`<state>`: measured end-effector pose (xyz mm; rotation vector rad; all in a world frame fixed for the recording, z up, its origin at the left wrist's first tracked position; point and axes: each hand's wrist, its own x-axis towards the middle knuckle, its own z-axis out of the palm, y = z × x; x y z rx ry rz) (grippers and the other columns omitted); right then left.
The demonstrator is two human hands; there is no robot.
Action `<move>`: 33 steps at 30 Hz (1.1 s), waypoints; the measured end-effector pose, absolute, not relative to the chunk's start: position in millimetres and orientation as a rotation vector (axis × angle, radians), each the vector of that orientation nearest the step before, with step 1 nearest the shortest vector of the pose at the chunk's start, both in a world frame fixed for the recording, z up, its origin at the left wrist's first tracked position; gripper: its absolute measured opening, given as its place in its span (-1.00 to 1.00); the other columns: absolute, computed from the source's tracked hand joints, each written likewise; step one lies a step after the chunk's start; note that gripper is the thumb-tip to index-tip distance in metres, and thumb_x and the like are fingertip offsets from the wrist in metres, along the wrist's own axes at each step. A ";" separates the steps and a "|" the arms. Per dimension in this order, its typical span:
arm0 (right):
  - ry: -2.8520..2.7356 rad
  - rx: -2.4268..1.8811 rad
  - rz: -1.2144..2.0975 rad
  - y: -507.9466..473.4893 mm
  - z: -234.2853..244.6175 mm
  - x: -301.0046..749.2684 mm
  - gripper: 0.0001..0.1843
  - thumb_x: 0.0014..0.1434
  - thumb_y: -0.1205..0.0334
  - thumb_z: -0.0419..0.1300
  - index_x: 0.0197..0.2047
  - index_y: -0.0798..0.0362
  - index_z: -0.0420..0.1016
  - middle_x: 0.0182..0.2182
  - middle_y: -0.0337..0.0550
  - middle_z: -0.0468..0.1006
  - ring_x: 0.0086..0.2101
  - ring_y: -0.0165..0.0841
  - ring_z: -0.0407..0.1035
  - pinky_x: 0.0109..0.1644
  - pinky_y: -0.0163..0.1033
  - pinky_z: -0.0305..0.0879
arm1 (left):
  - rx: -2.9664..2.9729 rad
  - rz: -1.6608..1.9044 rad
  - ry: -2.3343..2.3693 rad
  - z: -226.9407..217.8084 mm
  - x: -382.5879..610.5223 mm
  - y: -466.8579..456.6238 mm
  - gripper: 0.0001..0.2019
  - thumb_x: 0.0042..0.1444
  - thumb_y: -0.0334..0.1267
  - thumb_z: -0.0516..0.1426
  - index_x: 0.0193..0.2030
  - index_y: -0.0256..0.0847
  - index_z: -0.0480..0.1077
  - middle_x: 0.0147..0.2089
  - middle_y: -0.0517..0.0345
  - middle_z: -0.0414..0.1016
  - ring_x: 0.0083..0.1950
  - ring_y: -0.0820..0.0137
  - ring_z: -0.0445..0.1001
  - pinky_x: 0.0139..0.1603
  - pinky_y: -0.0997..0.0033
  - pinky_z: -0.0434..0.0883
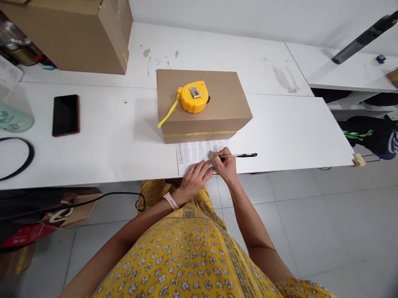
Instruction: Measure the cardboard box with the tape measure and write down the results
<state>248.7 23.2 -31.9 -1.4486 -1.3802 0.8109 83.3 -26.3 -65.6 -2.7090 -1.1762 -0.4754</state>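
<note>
My right hand [225,166] is closed round a pen [246,155], its cap end pointing right and its tip over a sheet of paper [189,156]. Rows of handwriting cover much of that sheet. Flat on the lower part of the paper rests my left hand [196,178], fingers stretched out, holding nothing. Just beyond the paper stands a brown cardboard box [222,92], which hides the sheet's far edge. On top of the box sits a yellow tape measure [193,97] with a yellow wrist strap.
A phone [65,115], a black band [29,158] and a pale green bottle [8,114] are on the white table [125,148] to the left. A larger carton [76,35] stands at the back left. A cable [117,194] hangs below the table edge.
</note>
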 end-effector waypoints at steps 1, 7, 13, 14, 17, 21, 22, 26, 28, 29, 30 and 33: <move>-1.372 -1.453 0.815 23.1 -32.6 249.1 -0.70 0.18 0.08 0.21 -0.47 -0.04 0.19 -0.60 -0.41 0.18 -0.53 -0.46 0.10 -0.42 -0.29 0.08 | -2.705 -0.478 -1.174 -65.0 83.3 -26.2 -0.63 0.45 -0.34 0.03 0.31 -0.17 0.43 0.39 -0.07 0.43 0.35 0.16 0.41 0.27 0.14 0.38; -1.329 -1.471 0.801 22.7 -35.5 249.5 -0.69 0.19 0.09 0.21 -0.47 -0.05 0.18 -0.60 -0.41 0.18 -0.53 -0.45 0.10 -0.41 -0.29 0.09 | -2.731 -0.498 -1.179 -64.5 83.1 -26.7 -0.62 0.43 -0.37 0.04 0.32 -0.18 0.42 0.38 -0.10 0.43 0.36 0.14 0.40 0.28 0.12 0.39; -1.347 -1.472 0.797 22.9 -37.6 249.8 -0.69 0.19 0.08 0.22 -0.46 -0.04 0.18 -0.60 -0.42 0.19 -0.54 -0.46 0.10 -0.43 -0.30 0.08 | -2.750 -0.501 -1.188 -66.1 83.4 -26.5 -0.62 0.42 -0.37 0.05 0.32 -0.18 0.42 0.40 -0.12 0.41 0.37 0.13 0.39 0.28 0.11 0.38; -1.347 -1.473 0.796 22.7 -38.2 250.1 -0.69 0.20 0.08 0.21 -0.45 -0.04 0.19 -0.59 -0.42 0.19 -0.54 -0.46 0.10 -0.43 -0.30 0.08 | -2.750 -0.501 -1.190 -65.9 83.3 -26.5 -0.62 0.42 -0.37 0.05 0.32 -0.18 0.42 0.39 -0.12 0.41 0.37 0.13 0.39 0.28 0.11 0.38; -1.346 -1.470 0.796 22.4 -39.1 250.8 -0.70 0.20 0.09 0.21 -0.45 -0.04 0.19 -0.59 -0.41 0.19 -0.53 -0.46 0.10 -0.42 -0.30 0.09 | -2.751 -0.499 -1.191 -65.0 83.2 -26.4 -0.62 0.43 -0.37 0.04 0.32 -0.18 0.42 0.38 -0.11 0.42 0.37 0.14 0.39 0.28 0.12 0.38; -1.334 -1.463 0.828 22.4 -39.1 251.4 -0.70 0.18 0.12 0.22 -0.46 -0.04 0.18 -0.59 -0.42 0.18 -0.53 -0.46 0.09 -0.42 -0.30 0.07 | -2.728 -0.508 -1.180 -64.0 83.1 -26.5 -0.64 0.45 -0.35 0.03 0.30 -0.18 0.44 0.37 -0.08 0.44 0.35 0.15 0.42 0.28 0.13 0.39; -1.330 -1.466 0.831 22.5 -39.2 251.5 -0.70 0.18 0.13 0.22 -0.46 -0.04 0.18 -0.59 -0.42 0.18 -0.53 -0.46 0.09 -0.42 -0.30 0.07 | -2.720 -0.512 -1.173 -63.7 83.1 -26.6 -0.64 0.45 -0.35 0.02 0.30 -0.18 0.44 0.37 -0.07 0.45 0.35 0.15 0.42 0.27 0.13 0.39; -1.329 -1.475 0.825 23.3 -40.5 251.7 -0.71 0.19 0.12 0.21 -0.46 -0.04 0.19 -0.60 -0.43 0.18 -0.54 -0.47 0.10 -0.42 -0.29 0.07 | -2.710 -0.493 -1.172 -62.9 83.0 -26.6 -0.63 0.45 -0.35 0.02 0.31 -0.17 0.43 0.37 -0.07 0.45 0.35 0.15 0.41 0.27 0.13 0.39; -1.322 -1.473 0.824 23.4 -41.0 251.7 -0.70 0.20 0.11 0.22 -0.45 -0.04 0.19 -0.60 -0.43 0.19 -0.54 -0.47 0.10 -0.42 -0.29 0.07 | -2.709 -0.486 -1.177 -63.1 83.1 -26.4 -0.63 0.46 -0.35 0.01 0.31 -0.17 0.43 0.37 -0.06 0.45 0.35 0.15 0.41 0.26 0.14 0.38; -1.314 -1.473 0.823 23.3 -41.0 251.6 -0.71 0.20 0.12 0.21 -0.45 -0.04 0.19 -0.60 -0.43 0.19 -0.54 -0.46 0.10 -0.42 -0.29 0.07 | -2.707 -0.490 -1.175 -63.3 83.1 -26.3 -0.63 0.46 -0.35 0.01 0.31 -0.17 0.43 0.37 -0.07 0.45 0.34 0.15 0.42 0.26 0.14 0.38; -1.305 -1.476 0.818 23.2 -40.8 251.5 -0.71 0.20 0.12 0.21 -0.45 -0.04 0.19 -0.59 -0.43 0.19 -0.54 -0.46 0.10 -0.41 -0.29 0.08 | -2.702 -0.502 -1.169 -63.5 83.1 -26.2 -0.64 0.46 -0.35 0.01 0.30 -0.17 0.43 0.37 -0.07 0.45 0.34 0.15 0.42 0.26 0.14 0.38; -1.298 -1.491 0.801 22.6 -39.3 250.8 -0.73 0.19 0.13 0.20 -0.45 -0.04 0.19 -0.59 -0.43 0.20 -0.53 -0.47 0.12 -0.40 -0.29 0.10 | -2.663 -0.560 -1.143 -63.8 83.1 -26.0 -0.65 0.45 -0.34 0.03 0.28 -0.18 0.45 0.34 -0.06 0.48 0.32 0.16 0.44 0.25 0.16 0.40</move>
